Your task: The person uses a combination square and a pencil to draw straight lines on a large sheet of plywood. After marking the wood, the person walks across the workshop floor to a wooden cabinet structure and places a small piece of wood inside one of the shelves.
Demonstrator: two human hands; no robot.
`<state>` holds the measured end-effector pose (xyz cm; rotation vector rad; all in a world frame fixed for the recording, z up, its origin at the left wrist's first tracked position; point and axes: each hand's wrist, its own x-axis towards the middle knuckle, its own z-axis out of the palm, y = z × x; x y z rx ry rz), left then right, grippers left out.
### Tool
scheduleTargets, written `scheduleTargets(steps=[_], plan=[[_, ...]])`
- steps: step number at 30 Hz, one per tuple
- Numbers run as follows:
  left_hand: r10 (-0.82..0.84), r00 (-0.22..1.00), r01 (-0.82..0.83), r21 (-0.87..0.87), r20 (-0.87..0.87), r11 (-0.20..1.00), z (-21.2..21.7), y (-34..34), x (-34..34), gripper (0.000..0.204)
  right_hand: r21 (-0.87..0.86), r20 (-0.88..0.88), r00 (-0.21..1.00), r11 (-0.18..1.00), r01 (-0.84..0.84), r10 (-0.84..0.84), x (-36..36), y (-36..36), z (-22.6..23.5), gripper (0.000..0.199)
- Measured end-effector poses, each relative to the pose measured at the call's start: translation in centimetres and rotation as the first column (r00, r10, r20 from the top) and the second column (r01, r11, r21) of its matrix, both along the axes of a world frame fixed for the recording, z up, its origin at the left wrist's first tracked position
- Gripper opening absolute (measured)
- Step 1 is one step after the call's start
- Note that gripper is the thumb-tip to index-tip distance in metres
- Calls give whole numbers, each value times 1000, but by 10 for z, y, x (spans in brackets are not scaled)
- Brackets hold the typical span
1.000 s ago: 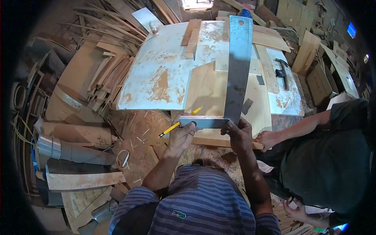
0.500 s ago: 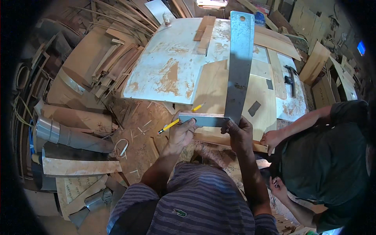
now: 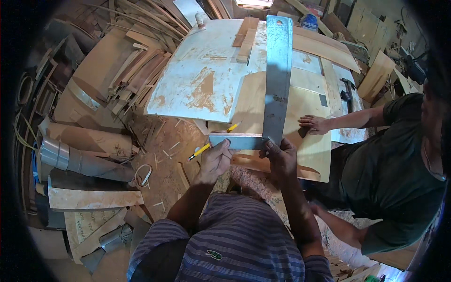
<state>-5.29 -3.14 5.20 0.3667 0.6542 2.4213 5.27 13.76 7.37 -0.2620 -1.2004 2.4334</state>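
Observation:
Both my hands hold up a metal try square (image 3: 277, 80), its wide blade pointing away from me over the table. My left hand (image 3: 215, 160) is closed on the free end of the stock, thumb pressed on its near face. A yellow pencil (image 3: 199, 152) also sits in that hand, passing behind the stock with its tip showing above. My right hand (image 3: 282, 157) grips the corner where blade and stock meet. Beneath the square lies a pale wooden panel (image 3: 306, 155) that overhangs the table's near edge.
On the right a co-worker in a dark shirt rests one hand (image 3: 315, 124) on the panel. A white, stained tabletop (image 3: 183, 89) carries boards (image 3: 246, 44) and a dark clamp (image 3: 347, 91). Wood offcuts (image 3: 141, 77) and a metal duct pipe (image 3: 58, 152) lie at the left.
The square has shifted slightly left with both my hands, its blade now more upright in view. The co-worker's hand has gone from the panel's near edge onto its top, and the co-worker leans further in.

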Motion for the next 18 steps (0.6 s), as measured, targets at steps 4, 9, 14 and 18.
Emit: scheduleTargets(steps=[4,9,14,18], plan=[[32,999,-32,-44,4,999,-2,3,8,26,-27,39,998,999,-45,46,-7,-14,-1,20],[-1,996,0,16,86,1000,5,-3,9,20,-16,135,983,992,-121,122,-18,-33,-8,26],[73,986,-75,2,151,997,-2,-31,-13,19,-16,129,954,962,-272,272,-25,-45,-18,33],[149,989,-149,-68,-10,986,-30,-80,-42,21,-19,211,925,947,-320,317,-20,-47,-38,38]])
